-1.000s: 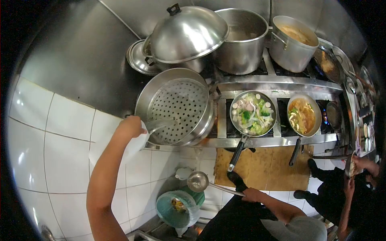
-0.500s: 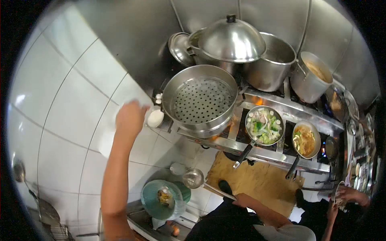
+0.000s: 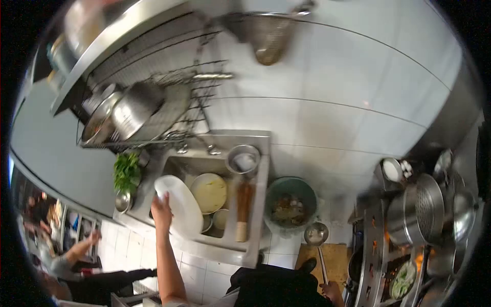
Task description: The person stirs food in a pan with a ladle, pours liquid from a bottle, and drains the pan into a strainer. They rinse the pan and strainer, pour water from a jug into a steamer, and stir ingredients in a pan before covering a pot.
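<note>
Left hand (image 3: 162, 212) over the sink (image 3: 247, 256), white container (image 3: 180, 207) in its grip.

The left hand is clamped on the container's rim, above the sink's near left part; a pale bowl (image 3: 209, 193) sits in the basin, just right of it. The right hand (image 3: 331, 291) is closed round the handle of a ladle (image 3: 316, 234), right of the green bin (image 3: 290, 205). Far right in the sink is a metal bowl (image 3: 243, 159).

Ct: 1 ladle (image 3: 316, 233), 1 sink (image 3: 180, 165), 1 grn tub (image 3: 291, 180).
</note>
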Action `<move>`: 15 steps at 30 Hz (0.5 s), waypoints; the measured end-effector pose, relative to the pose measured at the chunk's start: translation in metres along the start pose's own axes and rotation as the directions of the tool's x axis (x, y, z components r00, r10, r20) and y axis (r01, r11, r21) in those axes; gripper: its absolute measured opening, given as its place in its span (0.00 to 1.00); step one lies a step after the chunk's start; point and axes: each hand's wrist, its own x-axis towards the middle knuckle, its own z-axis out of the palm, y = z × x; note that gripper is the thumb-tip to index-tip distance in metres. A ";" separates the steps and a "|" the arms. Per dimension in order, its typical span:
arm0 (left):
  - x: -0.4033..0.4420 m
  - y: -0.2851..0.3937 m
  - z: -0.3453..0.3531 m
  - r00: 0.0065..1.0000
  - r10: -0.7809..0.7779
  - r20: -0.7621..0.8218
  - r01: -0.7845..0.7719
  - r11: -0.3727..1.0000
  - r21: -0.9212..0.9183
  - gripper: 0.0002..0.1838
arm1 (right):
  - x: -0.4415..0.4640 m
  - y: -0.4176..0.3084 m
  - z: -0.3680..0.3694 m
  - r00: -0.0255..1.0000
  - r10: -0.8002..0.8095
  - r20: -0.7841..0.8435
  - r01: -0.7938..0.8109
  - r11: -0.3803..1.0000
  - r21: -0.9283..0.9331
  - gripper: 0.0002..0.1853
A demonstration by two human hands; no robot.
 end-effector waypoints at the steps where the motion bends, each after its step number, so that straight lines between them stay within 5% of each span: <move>1: 0.025 -0.017 -0.007 0.995 -0.019 -0.096 0.020 1.000 0.004 0.26 | 0.000 0.003 0.000 0.995 0.089 0.053 -0.094 0.991 0.099 0.11; 4: 0.137 -0.104 -0.017 0.927 0.206 -0.314 -0.135 0.963 0.233 0.30 | -0.010 -0.009 0.014 0.992 0.118 0.052 -0.121 0.991 0.059 0.11; 7: 0.225 -0.124 -0.012 0.864 0.287 -0.413 -0.114 0.911 0.396 0.31 | -0.028 -0.014 0.020 0.994 0.103 0.030 -0.103 0.994 -0.022 0.10; 10: 0.310 -0.143 -0.008 0.905 0.169 -0.391 -0.058 0.958 0.282 0.31 | -0.049 -0.010 0.024 0.995 0.099 -0.008 -0.099 0.990 -0.097 0.10; 14: 0.386 -0.183 0.011 0.933 0.255 -0.255 -0.185 0.946 0.267 0.25 | -0.077 0.006 0.024 0.992 0.115 -0.053 -0.123 0.975 -0.187 0.11; 15: 0.408 -0.196 0.012 0.903 0.406 -0.138 -0.355 0.889 0.289 0.23 | -0.082 0.012 0.022 0.992 0.110 -0.061 -0.121 0.970 -0.212 0.11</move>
